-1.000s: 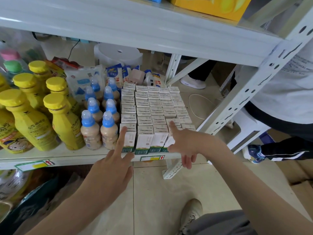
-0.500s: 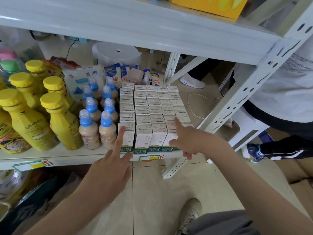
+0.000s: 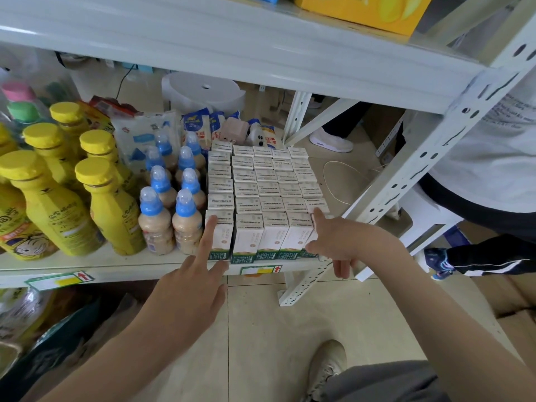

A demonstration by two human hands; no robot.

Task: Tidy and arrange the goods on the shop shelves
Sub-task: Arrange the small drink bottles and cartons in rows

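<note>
On the white metal shelf [image 3: 174, 264] before us, a tight block of small white milk cartons [image 3: 262, 192] stands at the right end, just beside the blue-capped bottles [image 3: 171, 221]. Our left hand [image 3: 188, 288] is released, its straight forefinger touching the front-left carton. Our right hand [image 3: 345, 242], also grasping nothing, lays its forefinger on the front-right carton's top.

Lit brightly and evenly, perhaps from overhead. Dimmed to soft shadow beneath the lower shelf [image 3: 145, 268]. Bowed strongly toward the edges by the wide lens. Softened slightly in the corners.
</note>
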